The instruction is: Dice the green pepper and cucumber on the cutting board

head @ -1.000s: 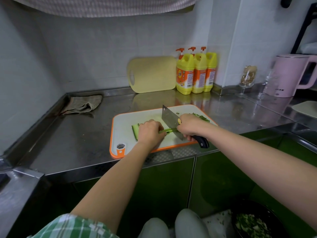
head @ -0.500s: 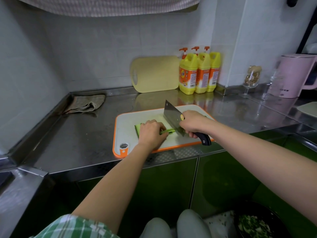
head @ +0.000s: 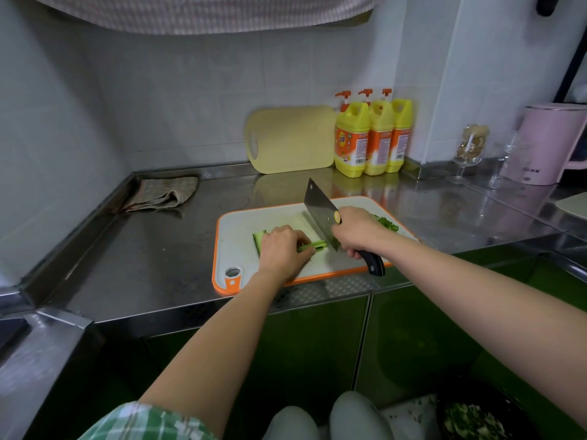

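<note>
Bowl (head: 470, 420) by the feet has chopped greens. On the cutting board (head: 241, 230), left hand (head: 281, 249) clamps the cucumber strips (head: 313, 246), right hand (head: 355, 231) grips the cleaver (head: 319, 214), diced pile (head: 386, 223) behind. I'd guess past halfway, strips still to dice.

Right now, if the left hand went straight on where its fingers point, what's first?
Likely the cleaver: its blade stands just past the cucumber strips the left hand holds.
</note>
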Motion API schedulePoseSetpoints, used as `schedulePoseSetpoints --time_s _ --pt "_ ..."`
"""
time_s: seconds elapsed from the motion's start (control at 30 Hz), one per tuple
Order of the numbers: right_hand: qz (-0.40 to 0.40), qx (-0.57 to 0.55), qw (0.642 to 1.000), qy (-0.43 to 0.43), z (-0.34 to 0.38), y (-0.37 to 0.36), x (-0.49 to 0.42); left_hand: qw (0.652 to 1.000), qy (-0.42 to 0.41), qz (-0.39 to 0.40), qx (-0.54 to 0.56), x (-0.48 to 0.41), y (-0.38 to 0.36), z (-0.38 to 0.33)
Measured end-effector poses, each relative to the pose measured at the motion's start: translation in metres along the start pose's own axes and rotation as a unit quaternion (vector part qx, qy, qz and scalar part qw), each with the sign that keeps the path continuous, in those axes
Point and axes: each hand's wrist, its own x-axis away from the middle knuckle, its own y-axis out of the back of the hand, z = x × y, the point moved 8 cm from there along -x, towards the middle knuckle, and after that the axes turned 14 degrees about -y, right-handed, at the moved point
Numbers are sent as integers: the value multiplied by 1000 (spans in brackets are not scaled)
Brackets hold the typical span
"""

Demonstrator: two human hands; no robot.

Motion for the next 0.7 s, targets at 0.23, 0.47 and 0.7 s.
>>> schedulePoseSetpoints --time_s 0.23,0.47,0.7 --pt "40 77 996 -29 2 -7 7 1000 -1 -10 3 1 0 0" --pt "-5 8 1000 -15 -4 -15 -4 1000 -7 -17 0 4 2 -2" --pt "35 13 999 -16 -1 3 3 1000 -4 -21 9 6 3 -3"
